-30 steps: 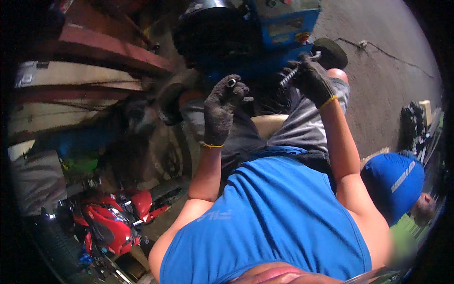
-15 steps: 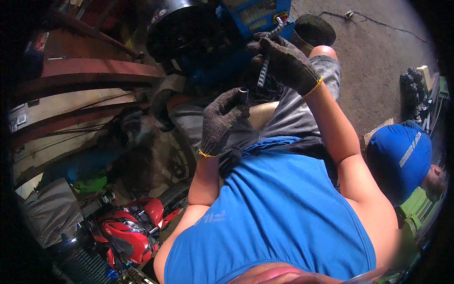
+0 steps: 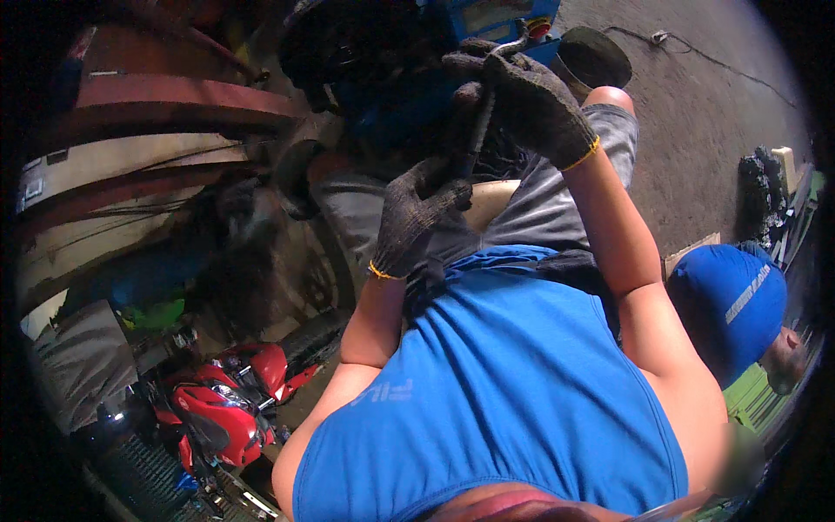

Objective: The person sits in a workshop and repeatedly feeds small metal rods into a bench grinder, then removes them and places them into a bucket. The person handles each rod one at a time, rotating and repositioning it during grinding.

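Note:
Both my hands wear dark knit gloves with yellow cuffs and are raised above my lap. My right hand (image 3: 532,100) is closed round a ribbed metal rod (image 3: 481,130), bent at its upper end and slanting down toward the left hand. My left hand (image 3: 410,213), lower and nearer my body, grips a short dark cylinder (image 3: 468,165) that looks like a socket. The rod's lower end meets the top of this cylinder; whether it sits inside cannot be told in the shadow.
Beyond my hands are a blue machine (image 3: 496,19) and a dark bucket (image 3: 593,59). Red steel beams (image 3: 174,96) and a red motorcycle (image 3: 217,409) are at left. Someone in blue (image 3: 731,304) is close at my right. A cable (image 3: 687,48) crosses the floor.
My hands have come closer together. The rod's lower end has moved down to the cylinder, while my left hand has shifted slightly right; before, a gap showed between them.

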A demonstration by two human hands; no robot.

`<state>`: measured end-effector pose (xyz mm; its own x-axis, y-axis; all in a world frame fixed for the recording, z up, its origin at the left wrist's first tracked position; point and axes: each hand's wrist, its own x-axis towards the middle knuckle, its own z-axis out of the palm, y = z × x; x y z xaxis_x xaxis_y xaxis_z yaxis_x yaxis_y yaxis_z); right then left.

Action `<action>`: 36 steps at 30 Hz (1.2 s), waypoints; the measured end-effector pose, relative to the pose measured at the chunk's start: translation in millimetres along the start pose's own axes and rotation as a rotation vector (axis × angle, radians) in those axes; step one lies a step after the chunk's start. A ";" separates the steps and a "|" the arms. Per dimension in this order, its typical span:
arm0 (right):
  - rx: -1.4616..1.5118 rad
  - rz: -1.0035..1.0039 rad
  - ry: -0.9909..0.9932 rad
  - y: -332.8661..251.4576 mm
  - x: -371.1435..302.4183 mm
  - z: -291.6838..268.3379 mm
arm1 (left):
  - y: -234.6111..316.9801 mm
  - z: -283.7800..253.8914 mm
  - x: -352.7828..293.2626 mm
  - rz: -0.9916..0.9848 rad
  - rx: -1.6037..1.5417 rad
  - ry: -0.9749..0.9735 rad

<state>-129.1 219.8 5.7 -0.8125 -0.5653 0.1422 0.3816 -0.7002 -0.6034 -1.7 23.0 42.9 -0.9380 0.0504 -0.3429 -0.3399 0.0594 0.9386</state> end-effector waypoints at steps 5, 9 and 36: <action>-0.298 -0.070 0.037 -0.7 4.2 8.2 | -4.1 -6.1 0.5 0.079 0.012 -0.046; -0.273 -0.065 0.021 -1.7 7.7 15.2 | -7.2 -9.2 2.6 0.036 -0.068 -0.069; -0.072 0.055 0.055 3.1 8.8 24.4 | -20.9 -16.1 -4.0 0.014 -0.239 -0.091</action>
<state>-124.4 202.0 24.3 -0.8151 -0.5757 0.0653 0.3949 -0.6345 -0.6644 8.0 5.5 25.3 -0.9366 0.1395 -0.3214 -0.3431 -0.1788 0.9221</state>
